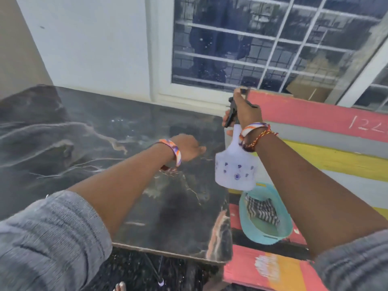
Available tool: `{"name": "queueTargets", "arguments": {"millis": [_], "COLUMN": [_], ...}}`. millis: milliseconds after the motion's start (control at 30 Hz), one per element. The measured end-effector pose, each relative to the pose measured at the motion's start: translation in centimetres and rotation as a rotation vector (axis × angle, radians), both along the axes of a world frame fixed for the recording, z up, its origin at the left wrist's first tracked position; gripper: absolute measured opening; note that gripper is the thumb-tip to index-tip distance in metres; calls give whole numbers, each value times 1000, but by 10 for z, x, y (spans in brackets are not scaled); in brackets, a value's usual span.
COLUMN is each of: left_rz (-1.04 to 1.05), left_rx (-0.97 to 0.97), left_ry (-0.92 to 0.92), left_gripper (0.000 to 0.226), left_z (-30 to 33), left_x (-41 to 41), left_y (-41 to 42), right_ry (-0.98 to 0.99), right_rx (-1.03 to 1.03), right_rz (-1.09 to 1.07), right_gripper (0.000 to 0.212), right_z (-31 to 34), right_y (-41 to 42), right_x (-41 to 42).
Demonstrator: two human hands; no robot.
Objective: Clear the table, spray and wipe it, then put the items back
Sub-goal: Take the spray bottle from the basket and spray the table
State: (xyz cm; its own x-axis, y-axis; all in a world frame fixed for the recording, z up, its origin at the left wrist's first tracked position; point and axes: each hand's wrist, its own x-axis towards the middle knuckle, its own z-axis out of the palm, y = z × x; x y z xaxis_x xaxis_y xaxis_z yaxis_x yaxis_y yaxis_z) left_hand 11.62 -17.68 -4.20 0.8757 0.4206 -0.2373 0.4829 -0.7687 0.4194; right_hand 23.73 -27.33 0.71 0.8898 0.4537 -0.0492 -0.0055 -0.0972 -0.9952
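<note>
A dark marble table (84, 143) fills the left and middle of the head view, its top bare. My right hand (245, 110) is shut on the black trigger head of a translucent white spray bottle (235, 169) with purple flower prints, held in the air just past the table's right edge. My left hand (186, 148) reaches out low over the table's right part, fingers loosely curled, with nothing visible in it. Both wrists wear coloured bangles.
A teal basin (283, 229) holding a black-and-white striped cloth (262, 208) sits on pink, yellow and grey painted boards (315, 114) to the right of the table. A white-framed barred window (262, 45) and a white wall stand behind. Dark speckled floor lies below.
</note>
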Motion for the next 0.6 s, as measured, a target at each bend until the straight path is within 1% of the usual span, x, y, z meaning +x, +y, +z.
{"name": "queueTargets", "arguments": {"millis": [33,67,167,200,300,467,600], "left_rz": [-26,-45,-43,-35,-15,12,-24], "left_rx": [133,214,337,355,402,396,387], "left_ry": [15,31,92,108,158,202,180], "left_gripper": [47,43,34,34,35,32,30], "left_z": [-3,-6,-16,-20,-24,-29,-31], "left_x": [-6,-11,-30,-35,-50,-57,-59], "left_y": [28,54,142,171,232,294,316], "right_ry": [-24,-47,-84,-83,-28,-27,108], "right_rx": [-39,-86,-264,-306,-333,-441,-475], "right_rz": [-16,-35,-53,-57,-84,-83,52], "right_gripper": [54,55,53,48,34,33,35], "right_z": [-8,-15,-33,-39,-52,-61,-46], "right_y": [21,37,94,112,153,202,235], "right_x": [2,3,5,5,6,-6,-20]}}
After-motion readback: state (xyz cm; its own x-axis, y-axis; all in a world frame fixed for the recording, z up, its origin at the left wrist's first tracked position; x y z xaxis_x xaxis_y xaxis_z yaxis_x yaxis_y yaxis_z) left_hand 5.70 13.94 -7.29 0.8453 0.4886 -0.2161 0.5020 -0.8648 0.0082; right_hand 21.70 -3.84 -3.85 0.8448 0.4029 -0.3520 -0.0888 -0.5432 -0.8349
